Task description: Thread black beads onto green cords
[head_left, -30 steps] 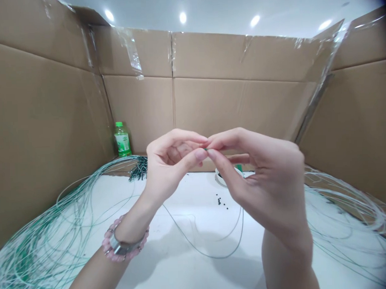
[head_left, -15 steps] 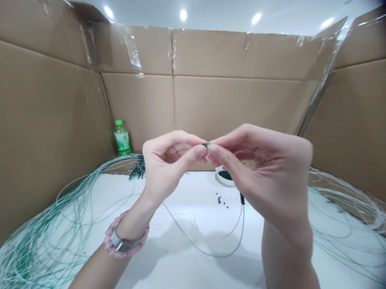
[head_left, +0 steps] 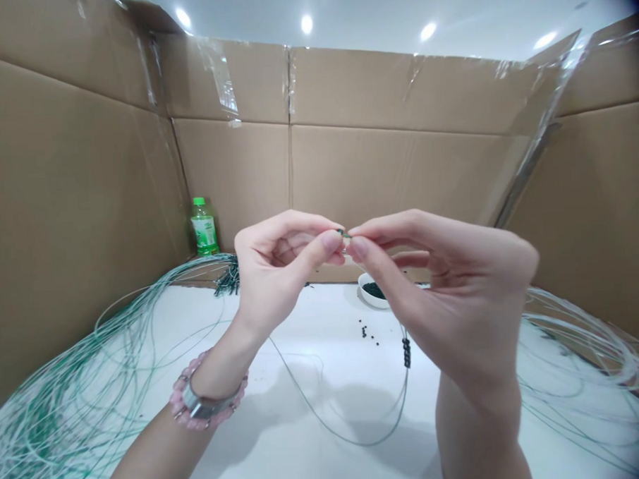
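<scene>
My left hand [head_left: 278, 269] and my right hand [head_left: 449, 297] meet fingertip to fingertip at chest height. Both are pinched shut around a tiny dark green bead [head_left: 342, 233] on the end of a thin green-grey cord [head_left: 354, 436]. The cord hangs from my right hand, loops down over the white table [head_left: 307, 452] and comes back up under my left hand. A short stack of dark beads [head_left: 407, 352] sits threaded on the cord just below my right palm. My left wrist wears a pink bead bracelet.
A small white bowl of dark beads [head_left: 373, 291] stands behind my hands, with a few loose beads [head_left: 368, 333] beside it. Piles of green and white cord [head_left: 66, 392] lie left and right [head_left: 578, 348]. A green bottle [head_left: 203, 227] stands in the back-left corner. Cardboard walls [head_left: 390, 166] surround the table.
The threaded beads have slid down the cord and now hang in view below my right palm. My right hand has risen slightly, uncovering the bowl. Both pinches stay together.
</scene>
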Demonstrator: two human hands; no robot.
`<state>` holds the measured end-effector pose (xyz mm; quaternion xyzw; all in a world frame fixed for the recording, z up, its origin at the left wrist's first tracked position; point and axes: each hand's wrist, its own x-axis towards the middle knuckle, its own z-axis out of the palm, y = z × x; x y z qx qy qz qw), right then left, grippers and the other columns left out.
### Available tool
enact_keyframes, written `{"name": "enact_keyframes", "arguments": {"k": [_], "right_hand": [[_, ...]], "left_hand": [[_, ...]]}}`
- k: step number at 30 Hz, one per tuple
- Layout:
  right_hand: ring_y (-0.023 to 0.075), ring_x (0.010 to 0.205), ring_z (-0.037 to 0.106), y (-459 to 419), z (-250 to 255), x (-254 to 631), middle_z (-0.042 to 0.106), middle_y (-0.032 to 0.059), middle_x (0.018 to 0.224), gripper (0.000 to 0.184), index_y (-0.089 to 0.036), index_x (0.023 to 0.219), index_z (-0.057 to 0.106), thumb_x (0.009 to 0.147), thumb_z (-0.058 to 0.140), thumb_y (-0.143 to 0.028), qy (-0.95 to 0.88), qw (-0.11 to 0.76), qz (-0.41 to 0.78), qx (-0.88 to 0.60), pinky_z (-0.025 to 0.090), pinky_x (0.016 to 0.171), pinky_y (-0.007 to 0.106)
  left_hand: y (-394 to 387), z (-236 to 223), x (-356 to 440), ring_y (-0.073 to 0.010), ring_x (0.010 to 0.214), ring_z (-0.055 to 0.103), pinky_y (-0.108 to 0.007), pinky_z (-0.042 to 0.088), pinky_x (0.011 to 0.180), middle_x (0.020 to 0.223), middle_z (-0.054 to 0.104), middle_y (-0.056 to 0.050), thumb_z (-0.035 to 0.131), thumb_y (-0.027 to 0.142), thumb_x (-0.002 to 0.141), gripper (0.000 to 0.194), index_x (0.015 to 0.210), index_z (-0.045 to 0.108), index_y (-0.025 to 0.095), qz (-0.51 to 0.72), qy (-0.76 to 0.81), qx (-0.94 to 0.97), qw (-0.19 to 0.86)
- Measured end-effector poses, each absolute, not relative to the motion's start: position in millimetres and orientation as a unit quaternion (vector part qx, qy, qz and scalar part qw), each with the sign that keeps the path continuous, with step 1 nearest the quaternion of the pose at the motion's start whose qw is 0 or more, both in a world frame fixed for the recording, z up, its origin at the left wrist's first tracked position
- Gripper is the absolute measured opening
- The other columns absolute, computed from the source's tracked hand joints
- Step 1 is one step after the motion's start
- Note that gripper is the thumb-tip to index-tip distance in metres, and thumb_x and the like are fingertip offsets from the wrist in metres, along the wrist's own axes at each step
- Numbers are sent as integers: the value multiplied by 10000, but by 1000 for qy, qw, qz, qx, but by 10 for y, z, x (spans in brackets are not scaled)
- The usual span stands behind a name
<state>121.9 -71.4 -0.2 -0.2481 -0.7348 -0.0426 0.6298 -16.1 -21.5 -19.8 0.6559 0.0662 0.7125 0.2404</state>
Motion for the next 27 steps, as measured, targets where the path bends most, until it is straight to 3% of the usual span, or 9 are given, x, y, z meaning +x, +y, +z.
{"name": "enact_keyframes", "arguments": {"k": [27], "right_hand": [[85,606,639,-701,5,1223,658,-56,682,132,-222,749,627,779,635,-93,-737,617,-86,-263,564,546,158]], "left_hand": [[-222,-200,-122,-67,561,631,-164,530,515,678,693,20,689,168,768,52,777,716,211,709,70,660,238]]}}
